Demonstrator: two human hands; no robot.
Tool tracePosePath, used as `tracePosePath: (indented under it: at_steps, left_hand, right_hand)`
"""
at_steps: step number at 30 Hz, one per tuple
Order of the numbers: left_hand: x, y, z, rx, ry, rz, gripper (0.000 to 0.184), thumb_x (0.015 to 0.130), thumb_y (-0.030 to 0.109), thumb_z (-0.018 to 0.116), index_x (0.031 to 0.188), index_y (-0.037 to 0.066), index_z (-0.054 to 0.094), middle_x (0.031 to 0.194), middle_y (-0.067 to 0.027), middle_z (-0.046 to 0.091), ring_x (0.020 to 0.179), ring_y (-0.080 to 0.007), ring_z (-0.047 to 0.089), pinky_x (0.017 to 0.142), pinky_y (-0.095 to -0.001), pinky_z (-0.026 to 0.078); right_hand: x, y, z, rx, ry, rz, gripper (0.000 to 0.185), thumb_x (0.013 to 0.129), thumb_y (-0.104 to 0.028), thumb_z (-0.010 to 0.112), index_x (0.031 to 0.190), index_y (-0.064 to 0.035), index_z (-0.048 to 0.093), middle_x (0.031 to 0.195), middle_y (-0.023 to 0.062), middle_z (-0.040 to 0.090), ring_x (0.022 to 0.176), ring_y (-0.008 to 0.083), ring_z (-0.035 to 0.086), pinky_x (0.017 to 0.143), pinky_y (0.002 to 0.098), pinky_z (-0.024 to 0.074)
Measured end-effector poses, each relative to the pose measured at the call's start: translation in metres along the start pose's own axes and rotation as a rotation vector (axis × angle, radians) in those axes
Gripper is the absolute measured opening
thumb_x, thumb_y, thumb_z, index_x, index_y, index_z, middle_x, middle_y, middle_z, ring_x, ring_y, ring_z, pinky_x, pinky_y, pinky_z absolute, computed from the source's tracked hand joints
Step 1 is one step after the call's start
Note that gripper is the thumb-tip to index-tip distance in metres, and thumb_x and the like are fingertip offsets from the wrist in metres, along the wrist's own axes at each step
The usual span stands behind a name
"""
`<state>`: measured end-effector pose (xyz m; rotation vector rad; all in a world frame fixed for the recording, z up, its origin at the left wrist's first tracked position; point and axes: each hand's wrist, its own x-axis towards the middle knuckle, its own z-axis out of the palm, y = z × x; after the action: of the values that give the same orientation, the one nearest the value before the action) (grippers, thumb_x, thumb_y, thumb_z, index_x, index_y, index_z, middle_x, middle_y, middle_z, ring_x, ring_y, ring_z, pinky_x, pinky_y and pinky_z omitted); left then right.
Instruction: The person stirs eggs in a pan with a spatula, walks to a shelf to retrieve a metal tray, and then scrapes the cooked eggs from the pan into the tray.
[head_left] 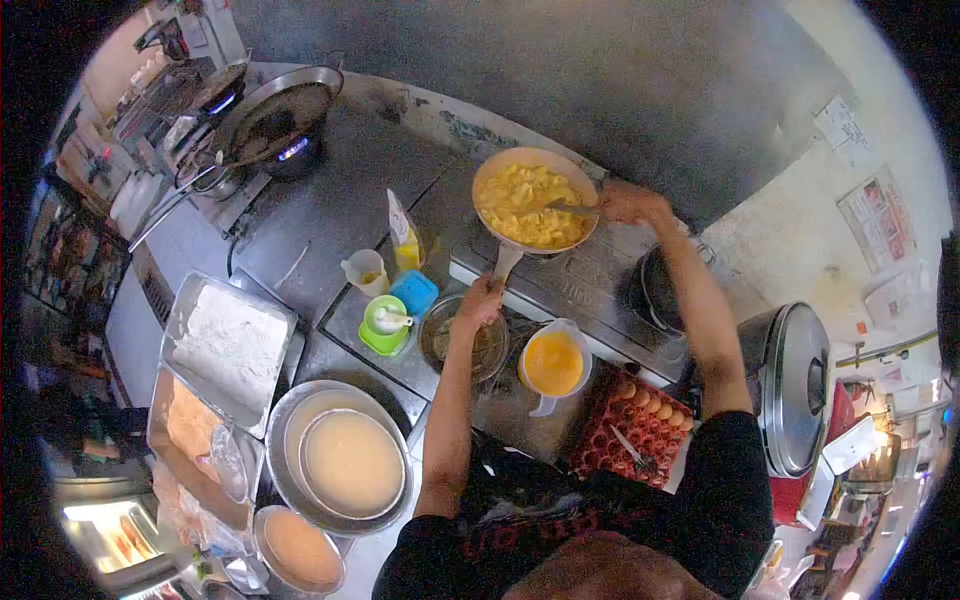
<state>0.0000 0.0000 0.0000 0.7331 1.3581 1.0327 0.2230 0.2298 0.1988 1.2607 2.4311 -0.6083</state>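
Observation:
My left hand [481, 302] is closed around the pale handle [508, 261] of a frying pan [583, 183]. Chunky scrambled eggs [530, 222] fill the pan over the stove. From the right, my right hand [632, 203] grips a spatula [574, 208], whose far end dips into the eggs; its tip is hidden among them. Below the left hand sits a clear bowl [463, 347], partly covered by the wrist. Beside it stands a jug [543, 404] of beaten egg [553, 362]. A red egg tray [603, 432] holds several eggs and a fork or whisk-like utensil.
Left of the bowl are a green container [380, 337], a blue container [414, 291], a cup [364, 269] and an upright packet [402, 232]. Farther left are a flour tray [225, 345], a batter bowl [353, 463] and a lit-burner wok [280, 118]. Lidded pots [795, 390] stand right.

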Motion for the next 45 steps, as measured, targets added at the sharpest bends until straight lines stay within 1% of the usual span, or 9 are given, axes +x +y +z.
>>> tracePosePath:
  at_steps: [4,7,13,17,24,30,33,41,45]
  left_hand:
    - [-0.017,0.0,0.014,0.048,0.014,0.058,0.037,0.091,0.029,0.05,0.121,0.007,0.047,0.053,-0.0028,0.043,0.037,-0.0135,0.04,0.033,-0.0304,0.032]
    - [-0.002,-0.008,0.007,0.079,0.072,0.068,0.034,0.09,0.029,0.051,0.115,0.005,0.051,0.053,-0.0033,0.045,0.039,-0.0132,0.042,0.034,-0.0305,0.033]
    - [0.003,-0.014,0.003,0.059,0.048,0.03,0.029,0.089,0.031,0.052,0.104,0.006,0.053,0.054,-0.0051,0.049,0.038,-0.0141,0.043,0.032,-0.0307,0.032]
    - [-0.004,0.0,0.009,0.145,0.113,0.025,0.023,0.089,0.03,0.052,0.099,0.008,0.055,0.051,-0.0026,0.045,0.034,-0.0138,0.039,0.031,-0.03,0.029]
    - [-0.009,0.0,0.01,0.06,0.095,0.109,0.027,0.091,0.027,0.05,0.108,0.007,0.055,0.049,-0.0019,0.042,0.033,-0.0153,0.038,0.031,-0.0324,0.03]
    - [0.003,-0.01,0.007,0.163,0.108,0.097,0.032,0.091,0.026,0.049,0.112,0.002,0.052,0.05,-0.003,0.043,0.035,-0.0143,0.042,0.033,-0.031,0.033]
    - [-0.007,-0.003,0.008,0.184,0.083,0.116,0.035,0.092,0.027,0.048,0.117,0.003,0.05,0.052,-0.0037,0.044,0.036,-0.0136,0.042,0.032,-0.0304,0.033]
    - [-0.008,0.001,0.007,0.103,0.075,0.064,0.038,0.093,0.031,0.05,0.121,0.006,0.048,0.054,-0.004,0.045,0.036,-0.0135,0.041,0.032,-0.0305,0.031]
    - [-0.015,0.004,0.008,0.093,0.075,0.086,0.034,0.093,0.029,0.049,0.12,0.008,0.049,0.054,-0.0042,0.045,0.036,-0.014,0.041,0.032,-0.0309,0.032]
  right_hand:
    - [-0.072,-0.037,-0.035,-0.208,-0.136,0.292,0.029,0.081,-0.024,0.05,0.064,-0.0016,0.06,0.054,0.01,0.055,0.044,0.0167,0.053,0.046,0.0347,0.0436]
    - [-0.034,-0.006,0.033,-0.294,0.039,-0.13,0.019,0.079,-0.021,0.051,0.087,-0.0041,0.056,0.07,0.0149,0.058,0.057,0.0225,0.057,0.055,0.0391,0.0469]
    - [0.052,-0.025,0.175,-0.384,0.999,-0.6,0.061,0.075,-0.018,0.054,0.134,-0.0107,0.041,0.102,0.0236,0.061,0.085,0.0321,0.063,0.074,0.0474,0.0516]
    - [0.096,0.005,0.161,-0.389,0.611,-0.26,0.054,0.079,-0.022,0.053,0.131,-0.0105,0.045,0.097,0.0221,0.062,0.083,0.0312,0.063,0.072,0.0453,0.0517]
    - [0.058,0.009,0.06,-0.056,0.48,-0.33,0.047,0.085,-0.028,0.05,0.129,-0.0114,0.048,0.094,0.02,0.064,0.082,0.029,0.064,0.07,0.0433,0.051]
    - [0.171,0.061,0.173,-0.349,0.652,-0.281,0.043,0.09,-0.033,0.047,0.127,-0.0121,0.05,0.09,0.0181,0.066,0.082,0.0272,0.064,0.07,0.0417,0.0504]
    - [0.108,0.043,0.139,-0.631,0.321,-0.18,0.041,0.087,-0.029,0.048,0.124,-0.0133,0.053,0.095,0.0177,0.066,0.084,0.0283,0.064,0.071,0.0429,0.0512]
    - [-0.034,-0.006,-0.031,-0.488,0.074,0.023,0.029,0.079,-0.026,0.053,0.076,-0.0009,0.067,0.075,0.0163,0.066,0.055,0.0288,0.061,0.052,0.0394,0.0507]
    - [0.016,0.042,0.068,-0.476,0.335,-0.301,0.035,0.079,-0.023,0.054,0.111,-0.007,0.054,0.108,0.0188,0.056,0.094,0.032,0.053,0.081,0.0442,0.0439]
